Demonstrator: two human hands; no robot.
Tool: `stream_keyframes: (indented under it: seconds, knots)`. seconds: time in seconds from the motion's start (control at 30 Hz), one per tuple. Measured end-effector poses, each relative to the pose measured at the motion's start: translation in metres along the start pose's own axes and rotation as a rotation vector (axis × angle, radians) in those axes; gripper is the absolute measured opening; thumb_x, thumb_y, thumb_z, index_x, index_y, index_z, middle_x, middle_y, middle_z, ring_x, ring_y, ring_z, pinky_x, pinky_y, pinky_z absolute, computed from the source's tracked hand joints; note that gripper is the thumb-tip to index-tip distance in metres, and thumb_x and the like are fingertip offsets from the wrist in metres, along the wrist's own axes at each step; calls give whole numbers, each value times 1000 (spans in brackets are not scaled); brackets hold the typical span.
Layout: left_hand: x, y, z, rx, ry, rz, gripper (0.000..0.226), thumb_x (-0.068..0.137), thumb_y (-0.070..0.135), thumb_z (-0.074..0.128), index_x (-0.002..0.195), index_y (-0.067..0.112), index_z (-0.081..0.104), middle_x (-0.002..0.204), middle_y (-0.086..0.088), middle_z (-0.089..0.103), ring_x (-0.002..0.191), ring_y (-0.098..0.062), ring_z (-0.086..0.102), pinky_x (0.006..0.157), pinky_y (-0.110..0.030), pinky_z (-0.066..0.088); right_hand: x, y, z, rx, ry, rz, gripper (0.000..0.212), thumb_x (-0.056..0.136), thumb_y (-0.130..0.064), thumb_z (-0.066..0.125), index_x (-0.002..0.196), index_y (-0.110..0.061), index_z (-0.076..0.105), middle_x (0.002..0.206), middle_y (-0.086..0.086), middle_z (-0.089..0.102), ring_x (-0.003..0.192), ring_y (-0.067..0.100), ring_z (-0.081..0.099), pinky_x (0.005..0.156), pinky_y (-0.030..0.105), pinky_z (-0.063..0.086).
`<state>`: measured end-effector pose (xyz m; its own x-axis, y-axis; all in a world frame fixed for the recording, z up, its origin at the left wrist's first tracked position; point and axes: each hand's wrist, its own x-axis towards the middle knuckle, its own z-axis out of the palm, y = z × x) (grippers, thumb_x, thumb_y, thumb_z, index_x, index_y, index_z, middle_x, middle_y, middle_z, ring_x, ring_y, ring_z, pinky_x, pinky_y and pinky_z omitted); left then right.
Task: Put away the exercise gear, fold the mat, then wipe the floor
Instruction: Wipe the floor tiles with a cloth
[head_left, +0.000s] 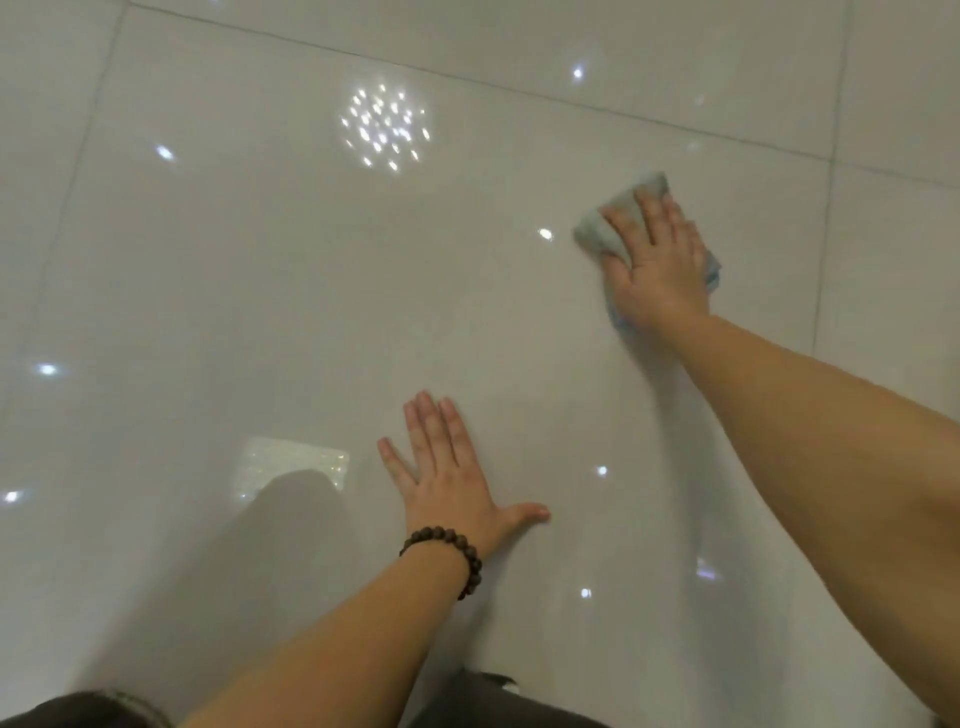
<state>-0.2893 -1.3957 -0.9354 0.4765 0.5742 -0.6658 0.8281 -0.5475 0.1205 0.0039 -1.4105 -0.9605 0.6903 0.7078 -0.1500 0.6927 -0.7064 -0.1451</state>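
Observation:
A glossy pale tiled floor (311, 291) fills the view. My right hand (657, 260) lies flat with straight fingers on a light grey-blue cloth (605, 221), pressing it to the floor at the upper right. The cloth sticks out beyond my fingertips and beside my wrist. My left hand (449, 473) rests palm down on the bare tile lower in the middle, fingers spread and straight, with a dark bead bracelet (452, 545) on the wrist. No mat or exercise gear is in view.
Grout lines (519, 88) cross the floor at the top and right. Ceiling lights reflect as bright spots (387, 127) on the tiles. Dark clothing (493, 701) shows at the bottom edge.

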Motion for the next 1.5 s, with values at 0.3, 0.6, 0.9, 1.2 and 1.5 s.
stream_keyframes:
  seconds: [0.3,0.6,0.9,1.2,1.5]
  knots:
    - [0,0,-2,-59,-8,28,147,44,99,22,132,3,-45,142,-19,-47,134,-35,-42,109,-66,-14,-213,-25,33,-19,-77,-566,56,85,-43,51,139,-34,45,152,6,32,142,32,23,112,55,20]
    - [2,0,0,14,-11,16,153,47,100,35,130,0,-46,142,-22,-46,133,-37,-41,109,-66,-11,34,74,-22,2,-83,105,63,90,-53,23,150,-33,19,160,7,7,146,28,4,118,45,5]
    - [2,-1,7,-1,39,29,154,46,99,36,131,1,-45,145,-22,-43,133,-36,-41,109,-66,-11,-207,28,22,-91,-73,-631,56,89,-44,44,143,-34,34,155,8,26,143,34,21,112,55,22]
    - [1,0,3,3,33,37,153,47,99,38,124,2,-51,143,-21,-45,134,-36,-40,110,-65,-9,-50,99,-18,34,29,260,68,84,-53,21,148,-32,26,159,4,14,146,25,9,118,42,8]
    - [-1,1,3,-4,31,13,153,46,99,39,124,3,-51,146,-20,-41,136,-35,-38,111,-65,-10,-249,101,14,-113,-164,-609,49,98,-48,27,142,-30,37,153,10,30,140,36,27,112,52,22]
